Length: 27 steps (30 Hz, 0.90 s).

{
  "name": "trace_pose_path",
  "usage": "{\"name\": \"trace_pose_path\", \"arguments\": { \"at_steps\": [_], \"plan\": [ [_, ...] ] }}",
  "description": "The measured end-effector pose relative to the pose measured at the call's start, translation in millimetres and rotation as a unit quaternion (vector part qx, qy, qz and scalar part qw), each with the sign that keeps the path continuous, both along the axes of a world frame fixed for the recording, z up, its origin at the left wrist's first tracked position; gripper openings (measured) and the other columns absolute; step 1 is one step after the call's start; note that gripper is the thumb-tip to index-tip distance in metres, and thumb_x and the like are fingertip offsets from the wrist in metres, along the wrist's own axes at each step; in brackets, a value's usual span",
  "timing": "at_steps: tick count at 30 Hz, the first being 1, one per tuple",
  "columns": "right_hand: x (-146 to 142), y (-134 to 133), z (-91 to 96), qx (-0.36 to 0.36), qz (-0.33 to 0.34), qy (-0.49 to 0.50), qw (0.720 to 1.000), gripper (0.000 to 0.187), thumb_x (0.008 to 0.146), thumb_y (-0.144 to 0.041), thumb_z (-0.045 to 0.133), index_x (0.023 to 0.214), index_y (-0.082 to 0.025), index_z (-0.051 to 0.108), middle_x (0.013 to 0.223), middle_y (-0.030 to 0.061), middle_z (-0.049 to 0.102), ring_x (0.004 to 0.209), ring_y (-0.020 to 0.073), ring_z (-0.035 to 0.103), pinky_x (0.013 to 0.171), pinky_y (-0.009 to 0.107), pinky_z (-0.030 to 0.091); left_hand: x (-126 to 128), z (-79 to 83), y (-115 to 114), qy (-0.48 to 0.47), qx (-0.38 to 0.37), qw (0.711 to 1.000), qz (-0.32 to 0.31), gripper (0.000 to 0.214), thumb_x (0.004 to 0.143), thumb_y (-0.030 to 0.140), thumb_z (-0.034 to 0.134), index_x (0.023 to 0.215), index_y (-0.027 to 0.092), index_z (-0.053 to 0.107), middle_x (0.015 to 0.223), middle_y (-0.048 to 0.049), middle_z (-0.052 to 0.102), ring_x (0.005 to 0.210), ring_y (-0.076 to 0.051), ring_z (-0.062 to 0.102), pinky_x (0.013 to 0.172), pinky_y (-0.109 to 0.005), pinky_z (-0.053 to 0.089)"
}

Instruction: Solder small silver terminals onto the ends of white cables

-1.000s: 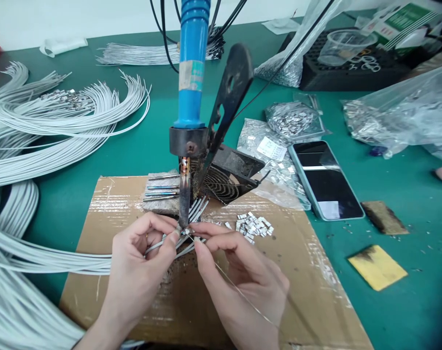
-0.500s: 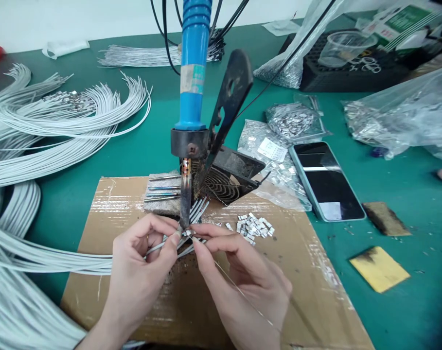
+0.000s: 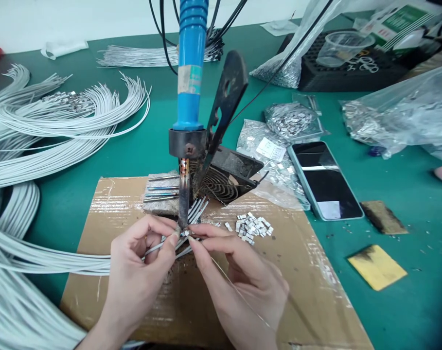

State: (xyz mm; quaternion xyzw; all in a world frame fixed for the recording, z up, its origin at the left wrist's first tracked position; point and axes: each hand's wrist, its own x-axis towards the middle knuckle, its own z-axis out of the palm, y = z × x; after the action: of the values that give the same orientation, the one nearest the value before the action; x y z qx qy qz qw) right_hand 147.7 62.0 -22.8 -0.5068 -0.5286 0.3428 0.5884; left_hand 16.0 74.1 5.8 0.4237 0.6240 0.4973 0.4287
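Note:
A blue-handled soldering iron [image 3: 190, 73] stands nearly upright in a black stand [image 3: 226, 160], its tip down at the cardboard sheet [image 3: 304, 272]. My left hand [image 3: 136, 272] pinches several grey wires [image 3: 60, 265] and holds their ends under the tip. My right hand [image 3: 238, 277] is closed on a thin solder wire [image 3: 238, 296] and feeds its end to the same spot, touching a small metal clip [image 3: 186, 233] there. A little heap of metal clips [image 3: 253, 226] lies just right of my fingers.
Long bundles of grey wire [image 3: 53, 126] cover the green table's left side. A phone [image 3: 325, 179] lies right of the stand, with bags of metal clips [image 3: 291, 119] behind it. A yellow sponge piece [image 3: 377, 266] and a brown one [image 3: 384, 217] sit to the right.
My right hand's fingertips have crept slightly left toward the iron's tip with the solder wire. My left hand has stayed put.

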Motion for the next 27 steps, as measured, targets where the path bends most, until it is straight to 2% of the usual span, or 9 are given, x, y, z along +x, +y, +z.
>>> {"name": "trace_pose_path", "arguments": {
  "at_steps": [5,12,19,21,25,27],
  "plan": [
    [-0.7,0.5,2.4,-0.007,-0.006,0.003,1.0,0.02,0.09,-0.008,0.076,0.08,-0.025,0.073,0.096,-0.0012,0.085,0.084,0.0149,0.082,0.08,0.024,0.063,2.5,-1.6,-2.4,-0.029,-0.01,0.999,0.031,0.016,0.079,0.009,0.079,0.067,0.018,0.075,0.082,-0.0004,0.076,0.062,-0.007,0.063,0.053,-0.011,0.044],
    [1.3,-0.3,-4.7,-0.017,0.023,0.021,0.999,0.021,0.092,-0.006,0.074,0.083,-0.025,0.072,0.098,-0.0019,0.084,0.093,0.0142,0.082,0.084,0.022,0.061,-6.1,-3.1,-1.3,-0.004,-0.013,1.0,-0.018,0.015,0.079,0.008,0.079,0.07,0.018,0.075,0.083,-0.0005,0.077,0.065,-0.008,0.069,0.058,-0.01,0.051],
    [-0.3,-1.8,-4.6,-0.02,0.03,0.019,0.999,0.021,0.094,-0.007,0.071,0.082,-0.024,0.07,0.099,-0.001,0.084,0.094,0.0153,0.081,0.085,0.024,0.061,-4.8,-4.3,0.6,-0.008,-0.017,1.0,-0.019,0.014,0.078,0.01,0.078,0.069,0.02,0.075,0.081,0.0005,0.078,0.07,-0.009,0.074,0.063,-0.011,0.054],
    [2.8,-4.2,-3.4,-0.03,0.008,0.016,0.999,0.019,0.095,-0.011,0.071,0.083,-0.025,0.069,0.098,0.0,0.083,0.092,0.016,0.081,0.084,0.024,0.061,-4.7,-5.5,-2.2,-0.012,-0.023,0.999,-0.021,0.013,0.077,0.011,0.079,0.069,0.02,0.074,0.08,0.0006,0.078,0.069,-0.009,0.072,0.063,-0.011,0.053],
    [26.2,-8.2,-6.4,-0.093,-0.105,0.036,0.989,0.009,0.099,-0.028,0.074,0.09,-0.025,0.072,0.077,-0.0015,0.076,0.069,0.0146,0.073,0.066,0.023,0.059,-3.6,-6.4,-11.7,-0.027,-0.055,0.998,-0.017,0.013,0.077,0.014,0.08,0.067,0.019,0.072,0.08,0.0001,0.076,0.063,-0.007,0.062,0.057,-0.013,0.045],
    [45.3,-8.7,-11.3,-0.111,-0.124,0.098,0.981,0.024,0.101,-0.041,0.071,0.086,-0.023,0.078,0.075,0.001,0.077,0.068,0.0162,0.072,0.065,0.026,0.058,-2.5,-5.3,-17.2,-0.041,-0.077,0.996,-0.005,0.014,0.076,0.017,0.081,0.066,0.018,0.071,0.081,0.0001,0.074,0.059,-0.006,0.053,0.053,-0.014,0.038]
  ]
}}
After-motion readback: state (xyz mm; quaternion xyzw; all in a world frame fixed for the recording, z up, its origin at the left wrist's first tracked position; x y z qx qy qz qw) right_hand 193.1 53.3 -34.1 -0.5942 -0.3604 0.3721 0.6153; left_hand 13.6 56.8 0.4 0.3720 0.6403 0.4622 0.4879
